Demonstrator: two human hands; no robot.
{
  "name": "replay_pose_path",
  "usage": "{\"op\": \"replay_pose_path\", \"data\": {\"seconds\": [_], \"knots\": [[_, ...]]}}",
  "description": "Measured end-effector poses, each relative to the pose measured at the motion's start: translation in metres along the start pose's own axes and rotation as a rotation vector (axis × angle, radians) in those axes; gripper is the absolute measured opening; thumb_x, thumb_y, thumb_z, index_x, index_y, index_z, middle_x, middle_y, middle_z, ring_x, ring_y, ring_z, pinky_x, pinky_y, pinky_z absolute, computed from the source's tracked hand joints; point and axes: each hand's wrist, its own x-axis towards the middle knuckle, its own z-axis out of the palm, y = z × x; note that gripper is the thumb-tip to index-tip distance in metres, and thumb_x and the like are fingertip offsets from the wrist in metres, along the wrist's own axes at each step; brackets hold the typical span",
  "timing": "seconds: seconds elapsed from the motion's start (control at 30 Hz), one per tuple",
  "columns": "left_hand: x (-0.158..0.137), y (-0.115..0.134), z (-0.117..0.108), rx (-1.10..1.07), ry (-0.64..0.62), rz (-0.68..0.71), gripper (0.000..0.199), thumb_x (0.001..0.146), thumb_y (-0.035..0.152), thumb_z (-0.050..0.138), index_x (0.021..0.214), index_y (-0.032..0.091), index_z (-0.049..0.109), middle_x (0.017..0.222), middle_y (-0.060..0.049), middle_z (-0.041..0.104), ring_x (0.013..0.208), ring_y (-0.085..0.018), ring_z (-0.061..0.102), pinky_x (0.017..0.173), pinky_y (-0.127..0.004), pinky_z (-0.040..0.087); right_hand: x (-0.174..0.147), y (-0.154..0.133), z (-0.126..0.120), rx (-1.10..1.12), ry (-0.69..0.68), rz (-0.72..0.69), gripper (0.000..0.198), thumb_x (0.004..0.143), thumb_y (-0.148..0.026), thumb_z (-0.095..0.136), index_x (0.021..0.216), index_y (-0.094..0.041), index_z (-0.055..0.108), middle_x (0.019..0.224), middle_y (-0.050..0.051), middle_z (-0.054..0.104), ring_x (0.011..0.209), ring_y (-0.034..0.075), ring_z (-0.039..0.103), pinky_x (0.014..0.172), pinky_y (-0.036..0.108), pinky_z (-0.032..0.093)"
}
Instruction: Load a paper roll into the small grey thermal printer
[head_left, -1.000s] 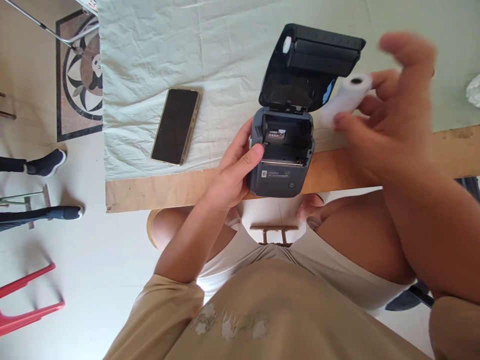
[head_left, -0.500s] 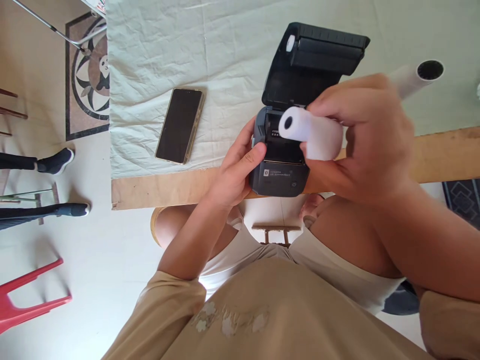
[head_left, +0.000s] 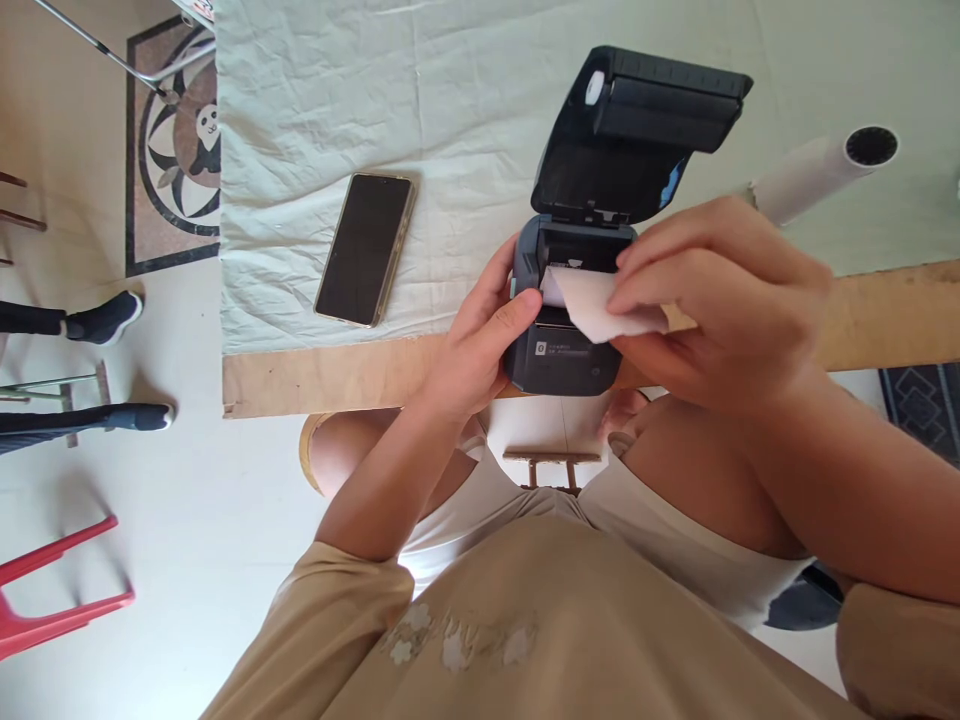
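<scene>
the white paper (head_left: 611,305) is at the open bay of the small dark printer (head_left: 564,372), its folded flap slanting out over the bay's near right edge; how deep the rest of it sits, you cannot tell, since the flap and your fingers cover it. your right hand (head_left: 724,300) comes in from the right, its fingers drawn narrow and pinching the flap, with the thumb mostly hidden below. your left hand (head_left: 478,352) is wrapped around the printer's left side, thumb over the near rim by the paper and the other fingers mostly out of sight behind, so it is holding the printer firmly. the lid (head_left: 619,165) stands swung open on the far side of the bay, with a white knob (head_left: 595,88) near its left corner. the printer is over the wooden edge (head_left: 322,382) of the table, its near end jutting past it. to the left, well apart from your hands, a phone (head_left: 365,250) lies dark-screened on the wrinkled pale green cloth (head_left: 480,80). beyond your right hand is a white tube (head_left: 810,180) with a dark round end. on the floor at far left are a red stool (head_left: 67,615) and another person's dark shoes (head_left: 105,318)
</scene>
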Motion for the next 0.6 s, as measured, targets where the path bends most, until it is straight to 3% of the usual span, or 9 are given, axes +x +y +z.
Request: {"op": "replay_pose_path", "data": {"seconds": [0.1,0.17,0.3,0.4,0.47,0.53,0.6], "knots": [[0.001,-0.006,-0.004,0.024,-0.033,0.038,0.068,0.100,0.071,0.076,0.152,0.029,0.064,0.169,-0.007,0.073,0.160,-0.039,0.069,0.127,-0.050,0.067,-0.004,-0.009,0.000,0.123,0.031,-0.082,0.014,0.103,-0.017,0.065,0.094,-0.028,0.061,0.089,-0.003,0.076,0.080,0.016,0.071,0.073,0.040,0.050],[0.001,-0.011,-0.008,0.053,-0.060,0.072,0.076,0.098,0.074,0.076,0.158,0.031,0.059,0.170,-0.005,0.072,0.156,-0.040,0.071,0.122,-0.047,0.069,-0.006,-0.015,0.001,0.160,-0.022,-0.135,0.015,0.107,-0.017,0.063,0.095,-0.026,0.060,0.087,-0.003,0.074,0.081,0.015,0.070,0.074,0.041,0.048],[0.002,-0.016,-0.017,0.192,-0.026,0.042,0.100,0.088,0.074,0.091,0.171,0.036,0.049,0.166,-0.002,0.074,0.157,-0.046,0.069,0.122,-0.046,0.068,-0.007,-0.013,-0.001,0.147,-0.118,-0.172,0.021,0.112,-0.038,0.069,0.097,-0.026,0.061,0.091,-0.004,0.077,0.098,0.016,0.079,0.083,0.043,0.055],[0.006,-0.018,-0.023,0.246,-0.033,-0.014,0.123,0.075,0.079,0.098,0.174,0.032,0.044,0.167,-0.011,0.071,0.151,-0.048,0.073,0.119,-0.055,0.070,-0.005,0.001,-0.008,0.154,0.054,-0.052,0.016,0.110,-0.044,0.071,0.104,-0.028,0.073,0.103,-0.002,0.079,0.100,0.018,0.079,0.082,0.040,0.060],[0.008,-0.021,-0.028,0.234,-0.070,0.005,0.132,0.067,0.079,0.103,0.175,0.032,0.042,0.167,-0.013,0.070,0.145,-0.046,0.076,0.113,-0.054,0.073,-0.003,0.015,-0.012,0.103,0.141,0.116,0.023,0.109,-0.040,0.071,0.128,-0.032,0.081,0.128,0.001,0.080,0.112,0.020,0.079,0.085,0.037,0.061],[0.009,-0.022,-0.033,0.216,-0.120,0.051,0.133,0.064,0.073,0.107,0.174,0.035,0.044,0.166,-0.012,0.070,0.138,-0.041,0.078,0.107,-0.049,0.074,-0.003,0.029,-0.013,0.126,0.122,0.238,0.047,0.113,-0.050,0.067,0.160,-0.044,0.070,0.157,-0.001,0.071,0.133,0.025,0.077,0.091,0.036,0.062],[0.009,-0.023,-0.036,0.217,-0.154,0.086,0.130,0.065,0.067,0.109,0.174,0.037,0.046,0.161,-0.010,0.072,0.130,-0.037,0.080,0.098,-0.044,0.074,-0.003,0.040,-0.010,0.239,0.048,0.275,0.056,0.118,-0.063,0.058,0.173,-0.055,0.053,0.167,-0.005,0.066,0.142,0.024,0.076,0.094,0.034,0.063]]}}
